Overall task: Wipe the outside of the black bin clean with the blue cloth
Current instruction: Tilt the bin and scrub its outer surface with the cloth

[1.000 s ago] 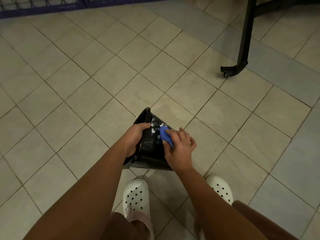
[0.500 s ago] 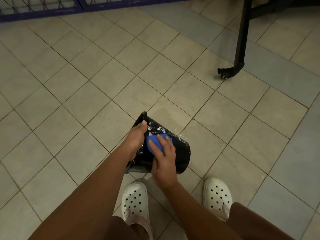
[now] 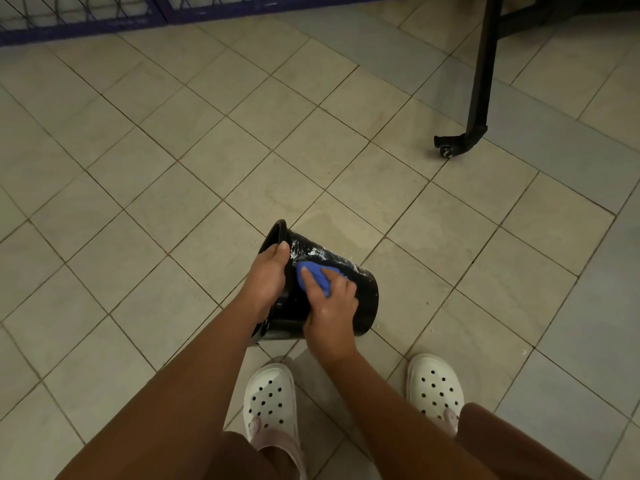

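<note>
The black bin (image 3: pixel 363 296) lies tipped on its side just above the tiled floor, its mouth facing left and its base to the right. White smears cover the upper part of its wall. My left hand (image 3: pixel 266 278) grips the bin's rim, thumb on the outside. My right hand (image 3: pixel 332 306) presses the blue cloth (image 3: pixel 317 273) flat against the bin's wall, close to the rim; the fingers cover the cloth's lower part.
My two feet in white clogs (image 3: pixel 270 400) stand just below the bin. A black metal leg with a caster foot (image 3: pixel 453 142) stands at the upper right. A blue wire fence (image 3: pixel 83 19) runs along the far edge of the tiled floor.
The right hand with the cloth has slid leftward along the bin wall, from the middle toward the rim. The bin has rolled slightly, showing its base at right. The left hand keeps its grip.
</note>
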The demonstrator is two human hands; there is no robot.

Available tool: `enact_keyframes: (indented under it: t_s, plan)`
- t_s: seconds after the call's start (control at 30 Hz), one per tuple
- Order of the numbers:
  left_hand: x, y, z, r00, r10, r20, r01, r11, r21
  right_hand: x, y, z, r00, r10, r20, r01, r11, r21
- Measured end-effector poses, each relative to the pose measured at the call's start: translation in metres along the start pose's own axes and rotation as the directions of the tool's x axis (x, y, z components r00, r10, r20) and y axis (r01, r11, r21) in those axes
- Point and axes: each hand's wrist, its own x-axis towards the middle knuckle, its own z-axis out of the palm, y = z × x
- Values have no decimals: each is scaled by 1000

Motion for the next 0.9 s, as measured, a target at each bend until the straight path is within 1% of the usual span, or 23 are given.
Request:
enact_keyframes:
  t_s: [0.1,0.17,0.27,0.33,0.37,0.43,0.5,0.53,0.67,0.73,0.77,0.83,0.9]
  plan:
    - [-1,1,2,1000,25,0,-25,1000,8,5,20,-6,992,128,-4,-128,992,-16]
    - [-1,1,3,999,39,2,-39,999,15,-2,15,-5,988,150,-32,-151,989,-9]
    - [-2,0,1,999,48,13,-49,998,32,-14,-4,2,998,67,-11,-67,997,45]
    - [-3,0,0,998,56,17,-57,997,45,-7,-6,2,1000,2,3,-2,1000,20]
    - [-4,0,1,998,57,22,-58,997,49,-2,-1,1,1000,-5,12,5,1000,-12]
    - [-4,1,3,997,73,28,-75,996,54,6,12,-4,997,73,4,-73,996,-58]
    - [-4,2,4,996,89,28,-90,994,59,3,19,-7,987,162,-20,-163,984,-67]
    - [-3,2,4,996,89,22,-90,994,62,-3,16,-7,985,170,-24,-171,983,-58]
    - [0,0,-2,997,78,-4,-78,994,72,-26,-13,2,997,76,-18,-75,997,8]
    - [3,-2,-4,996,84,-10,-83,994,72,-16,-14,3,1000,1,11,-1,999,-35]
    - [2,-2,-5,996,87,-14,-86,994,68,-9,-8,3,999,4,33,-2,997,-75]
    - [1,0,-3,995,99,-11,-98,993,72,7,9,-1,994,108,30,-103,986,-131]
    - [0,3,1,994,113,-9,-112,989,94,10,14,-6,980,201,-1,-199,972,-125]
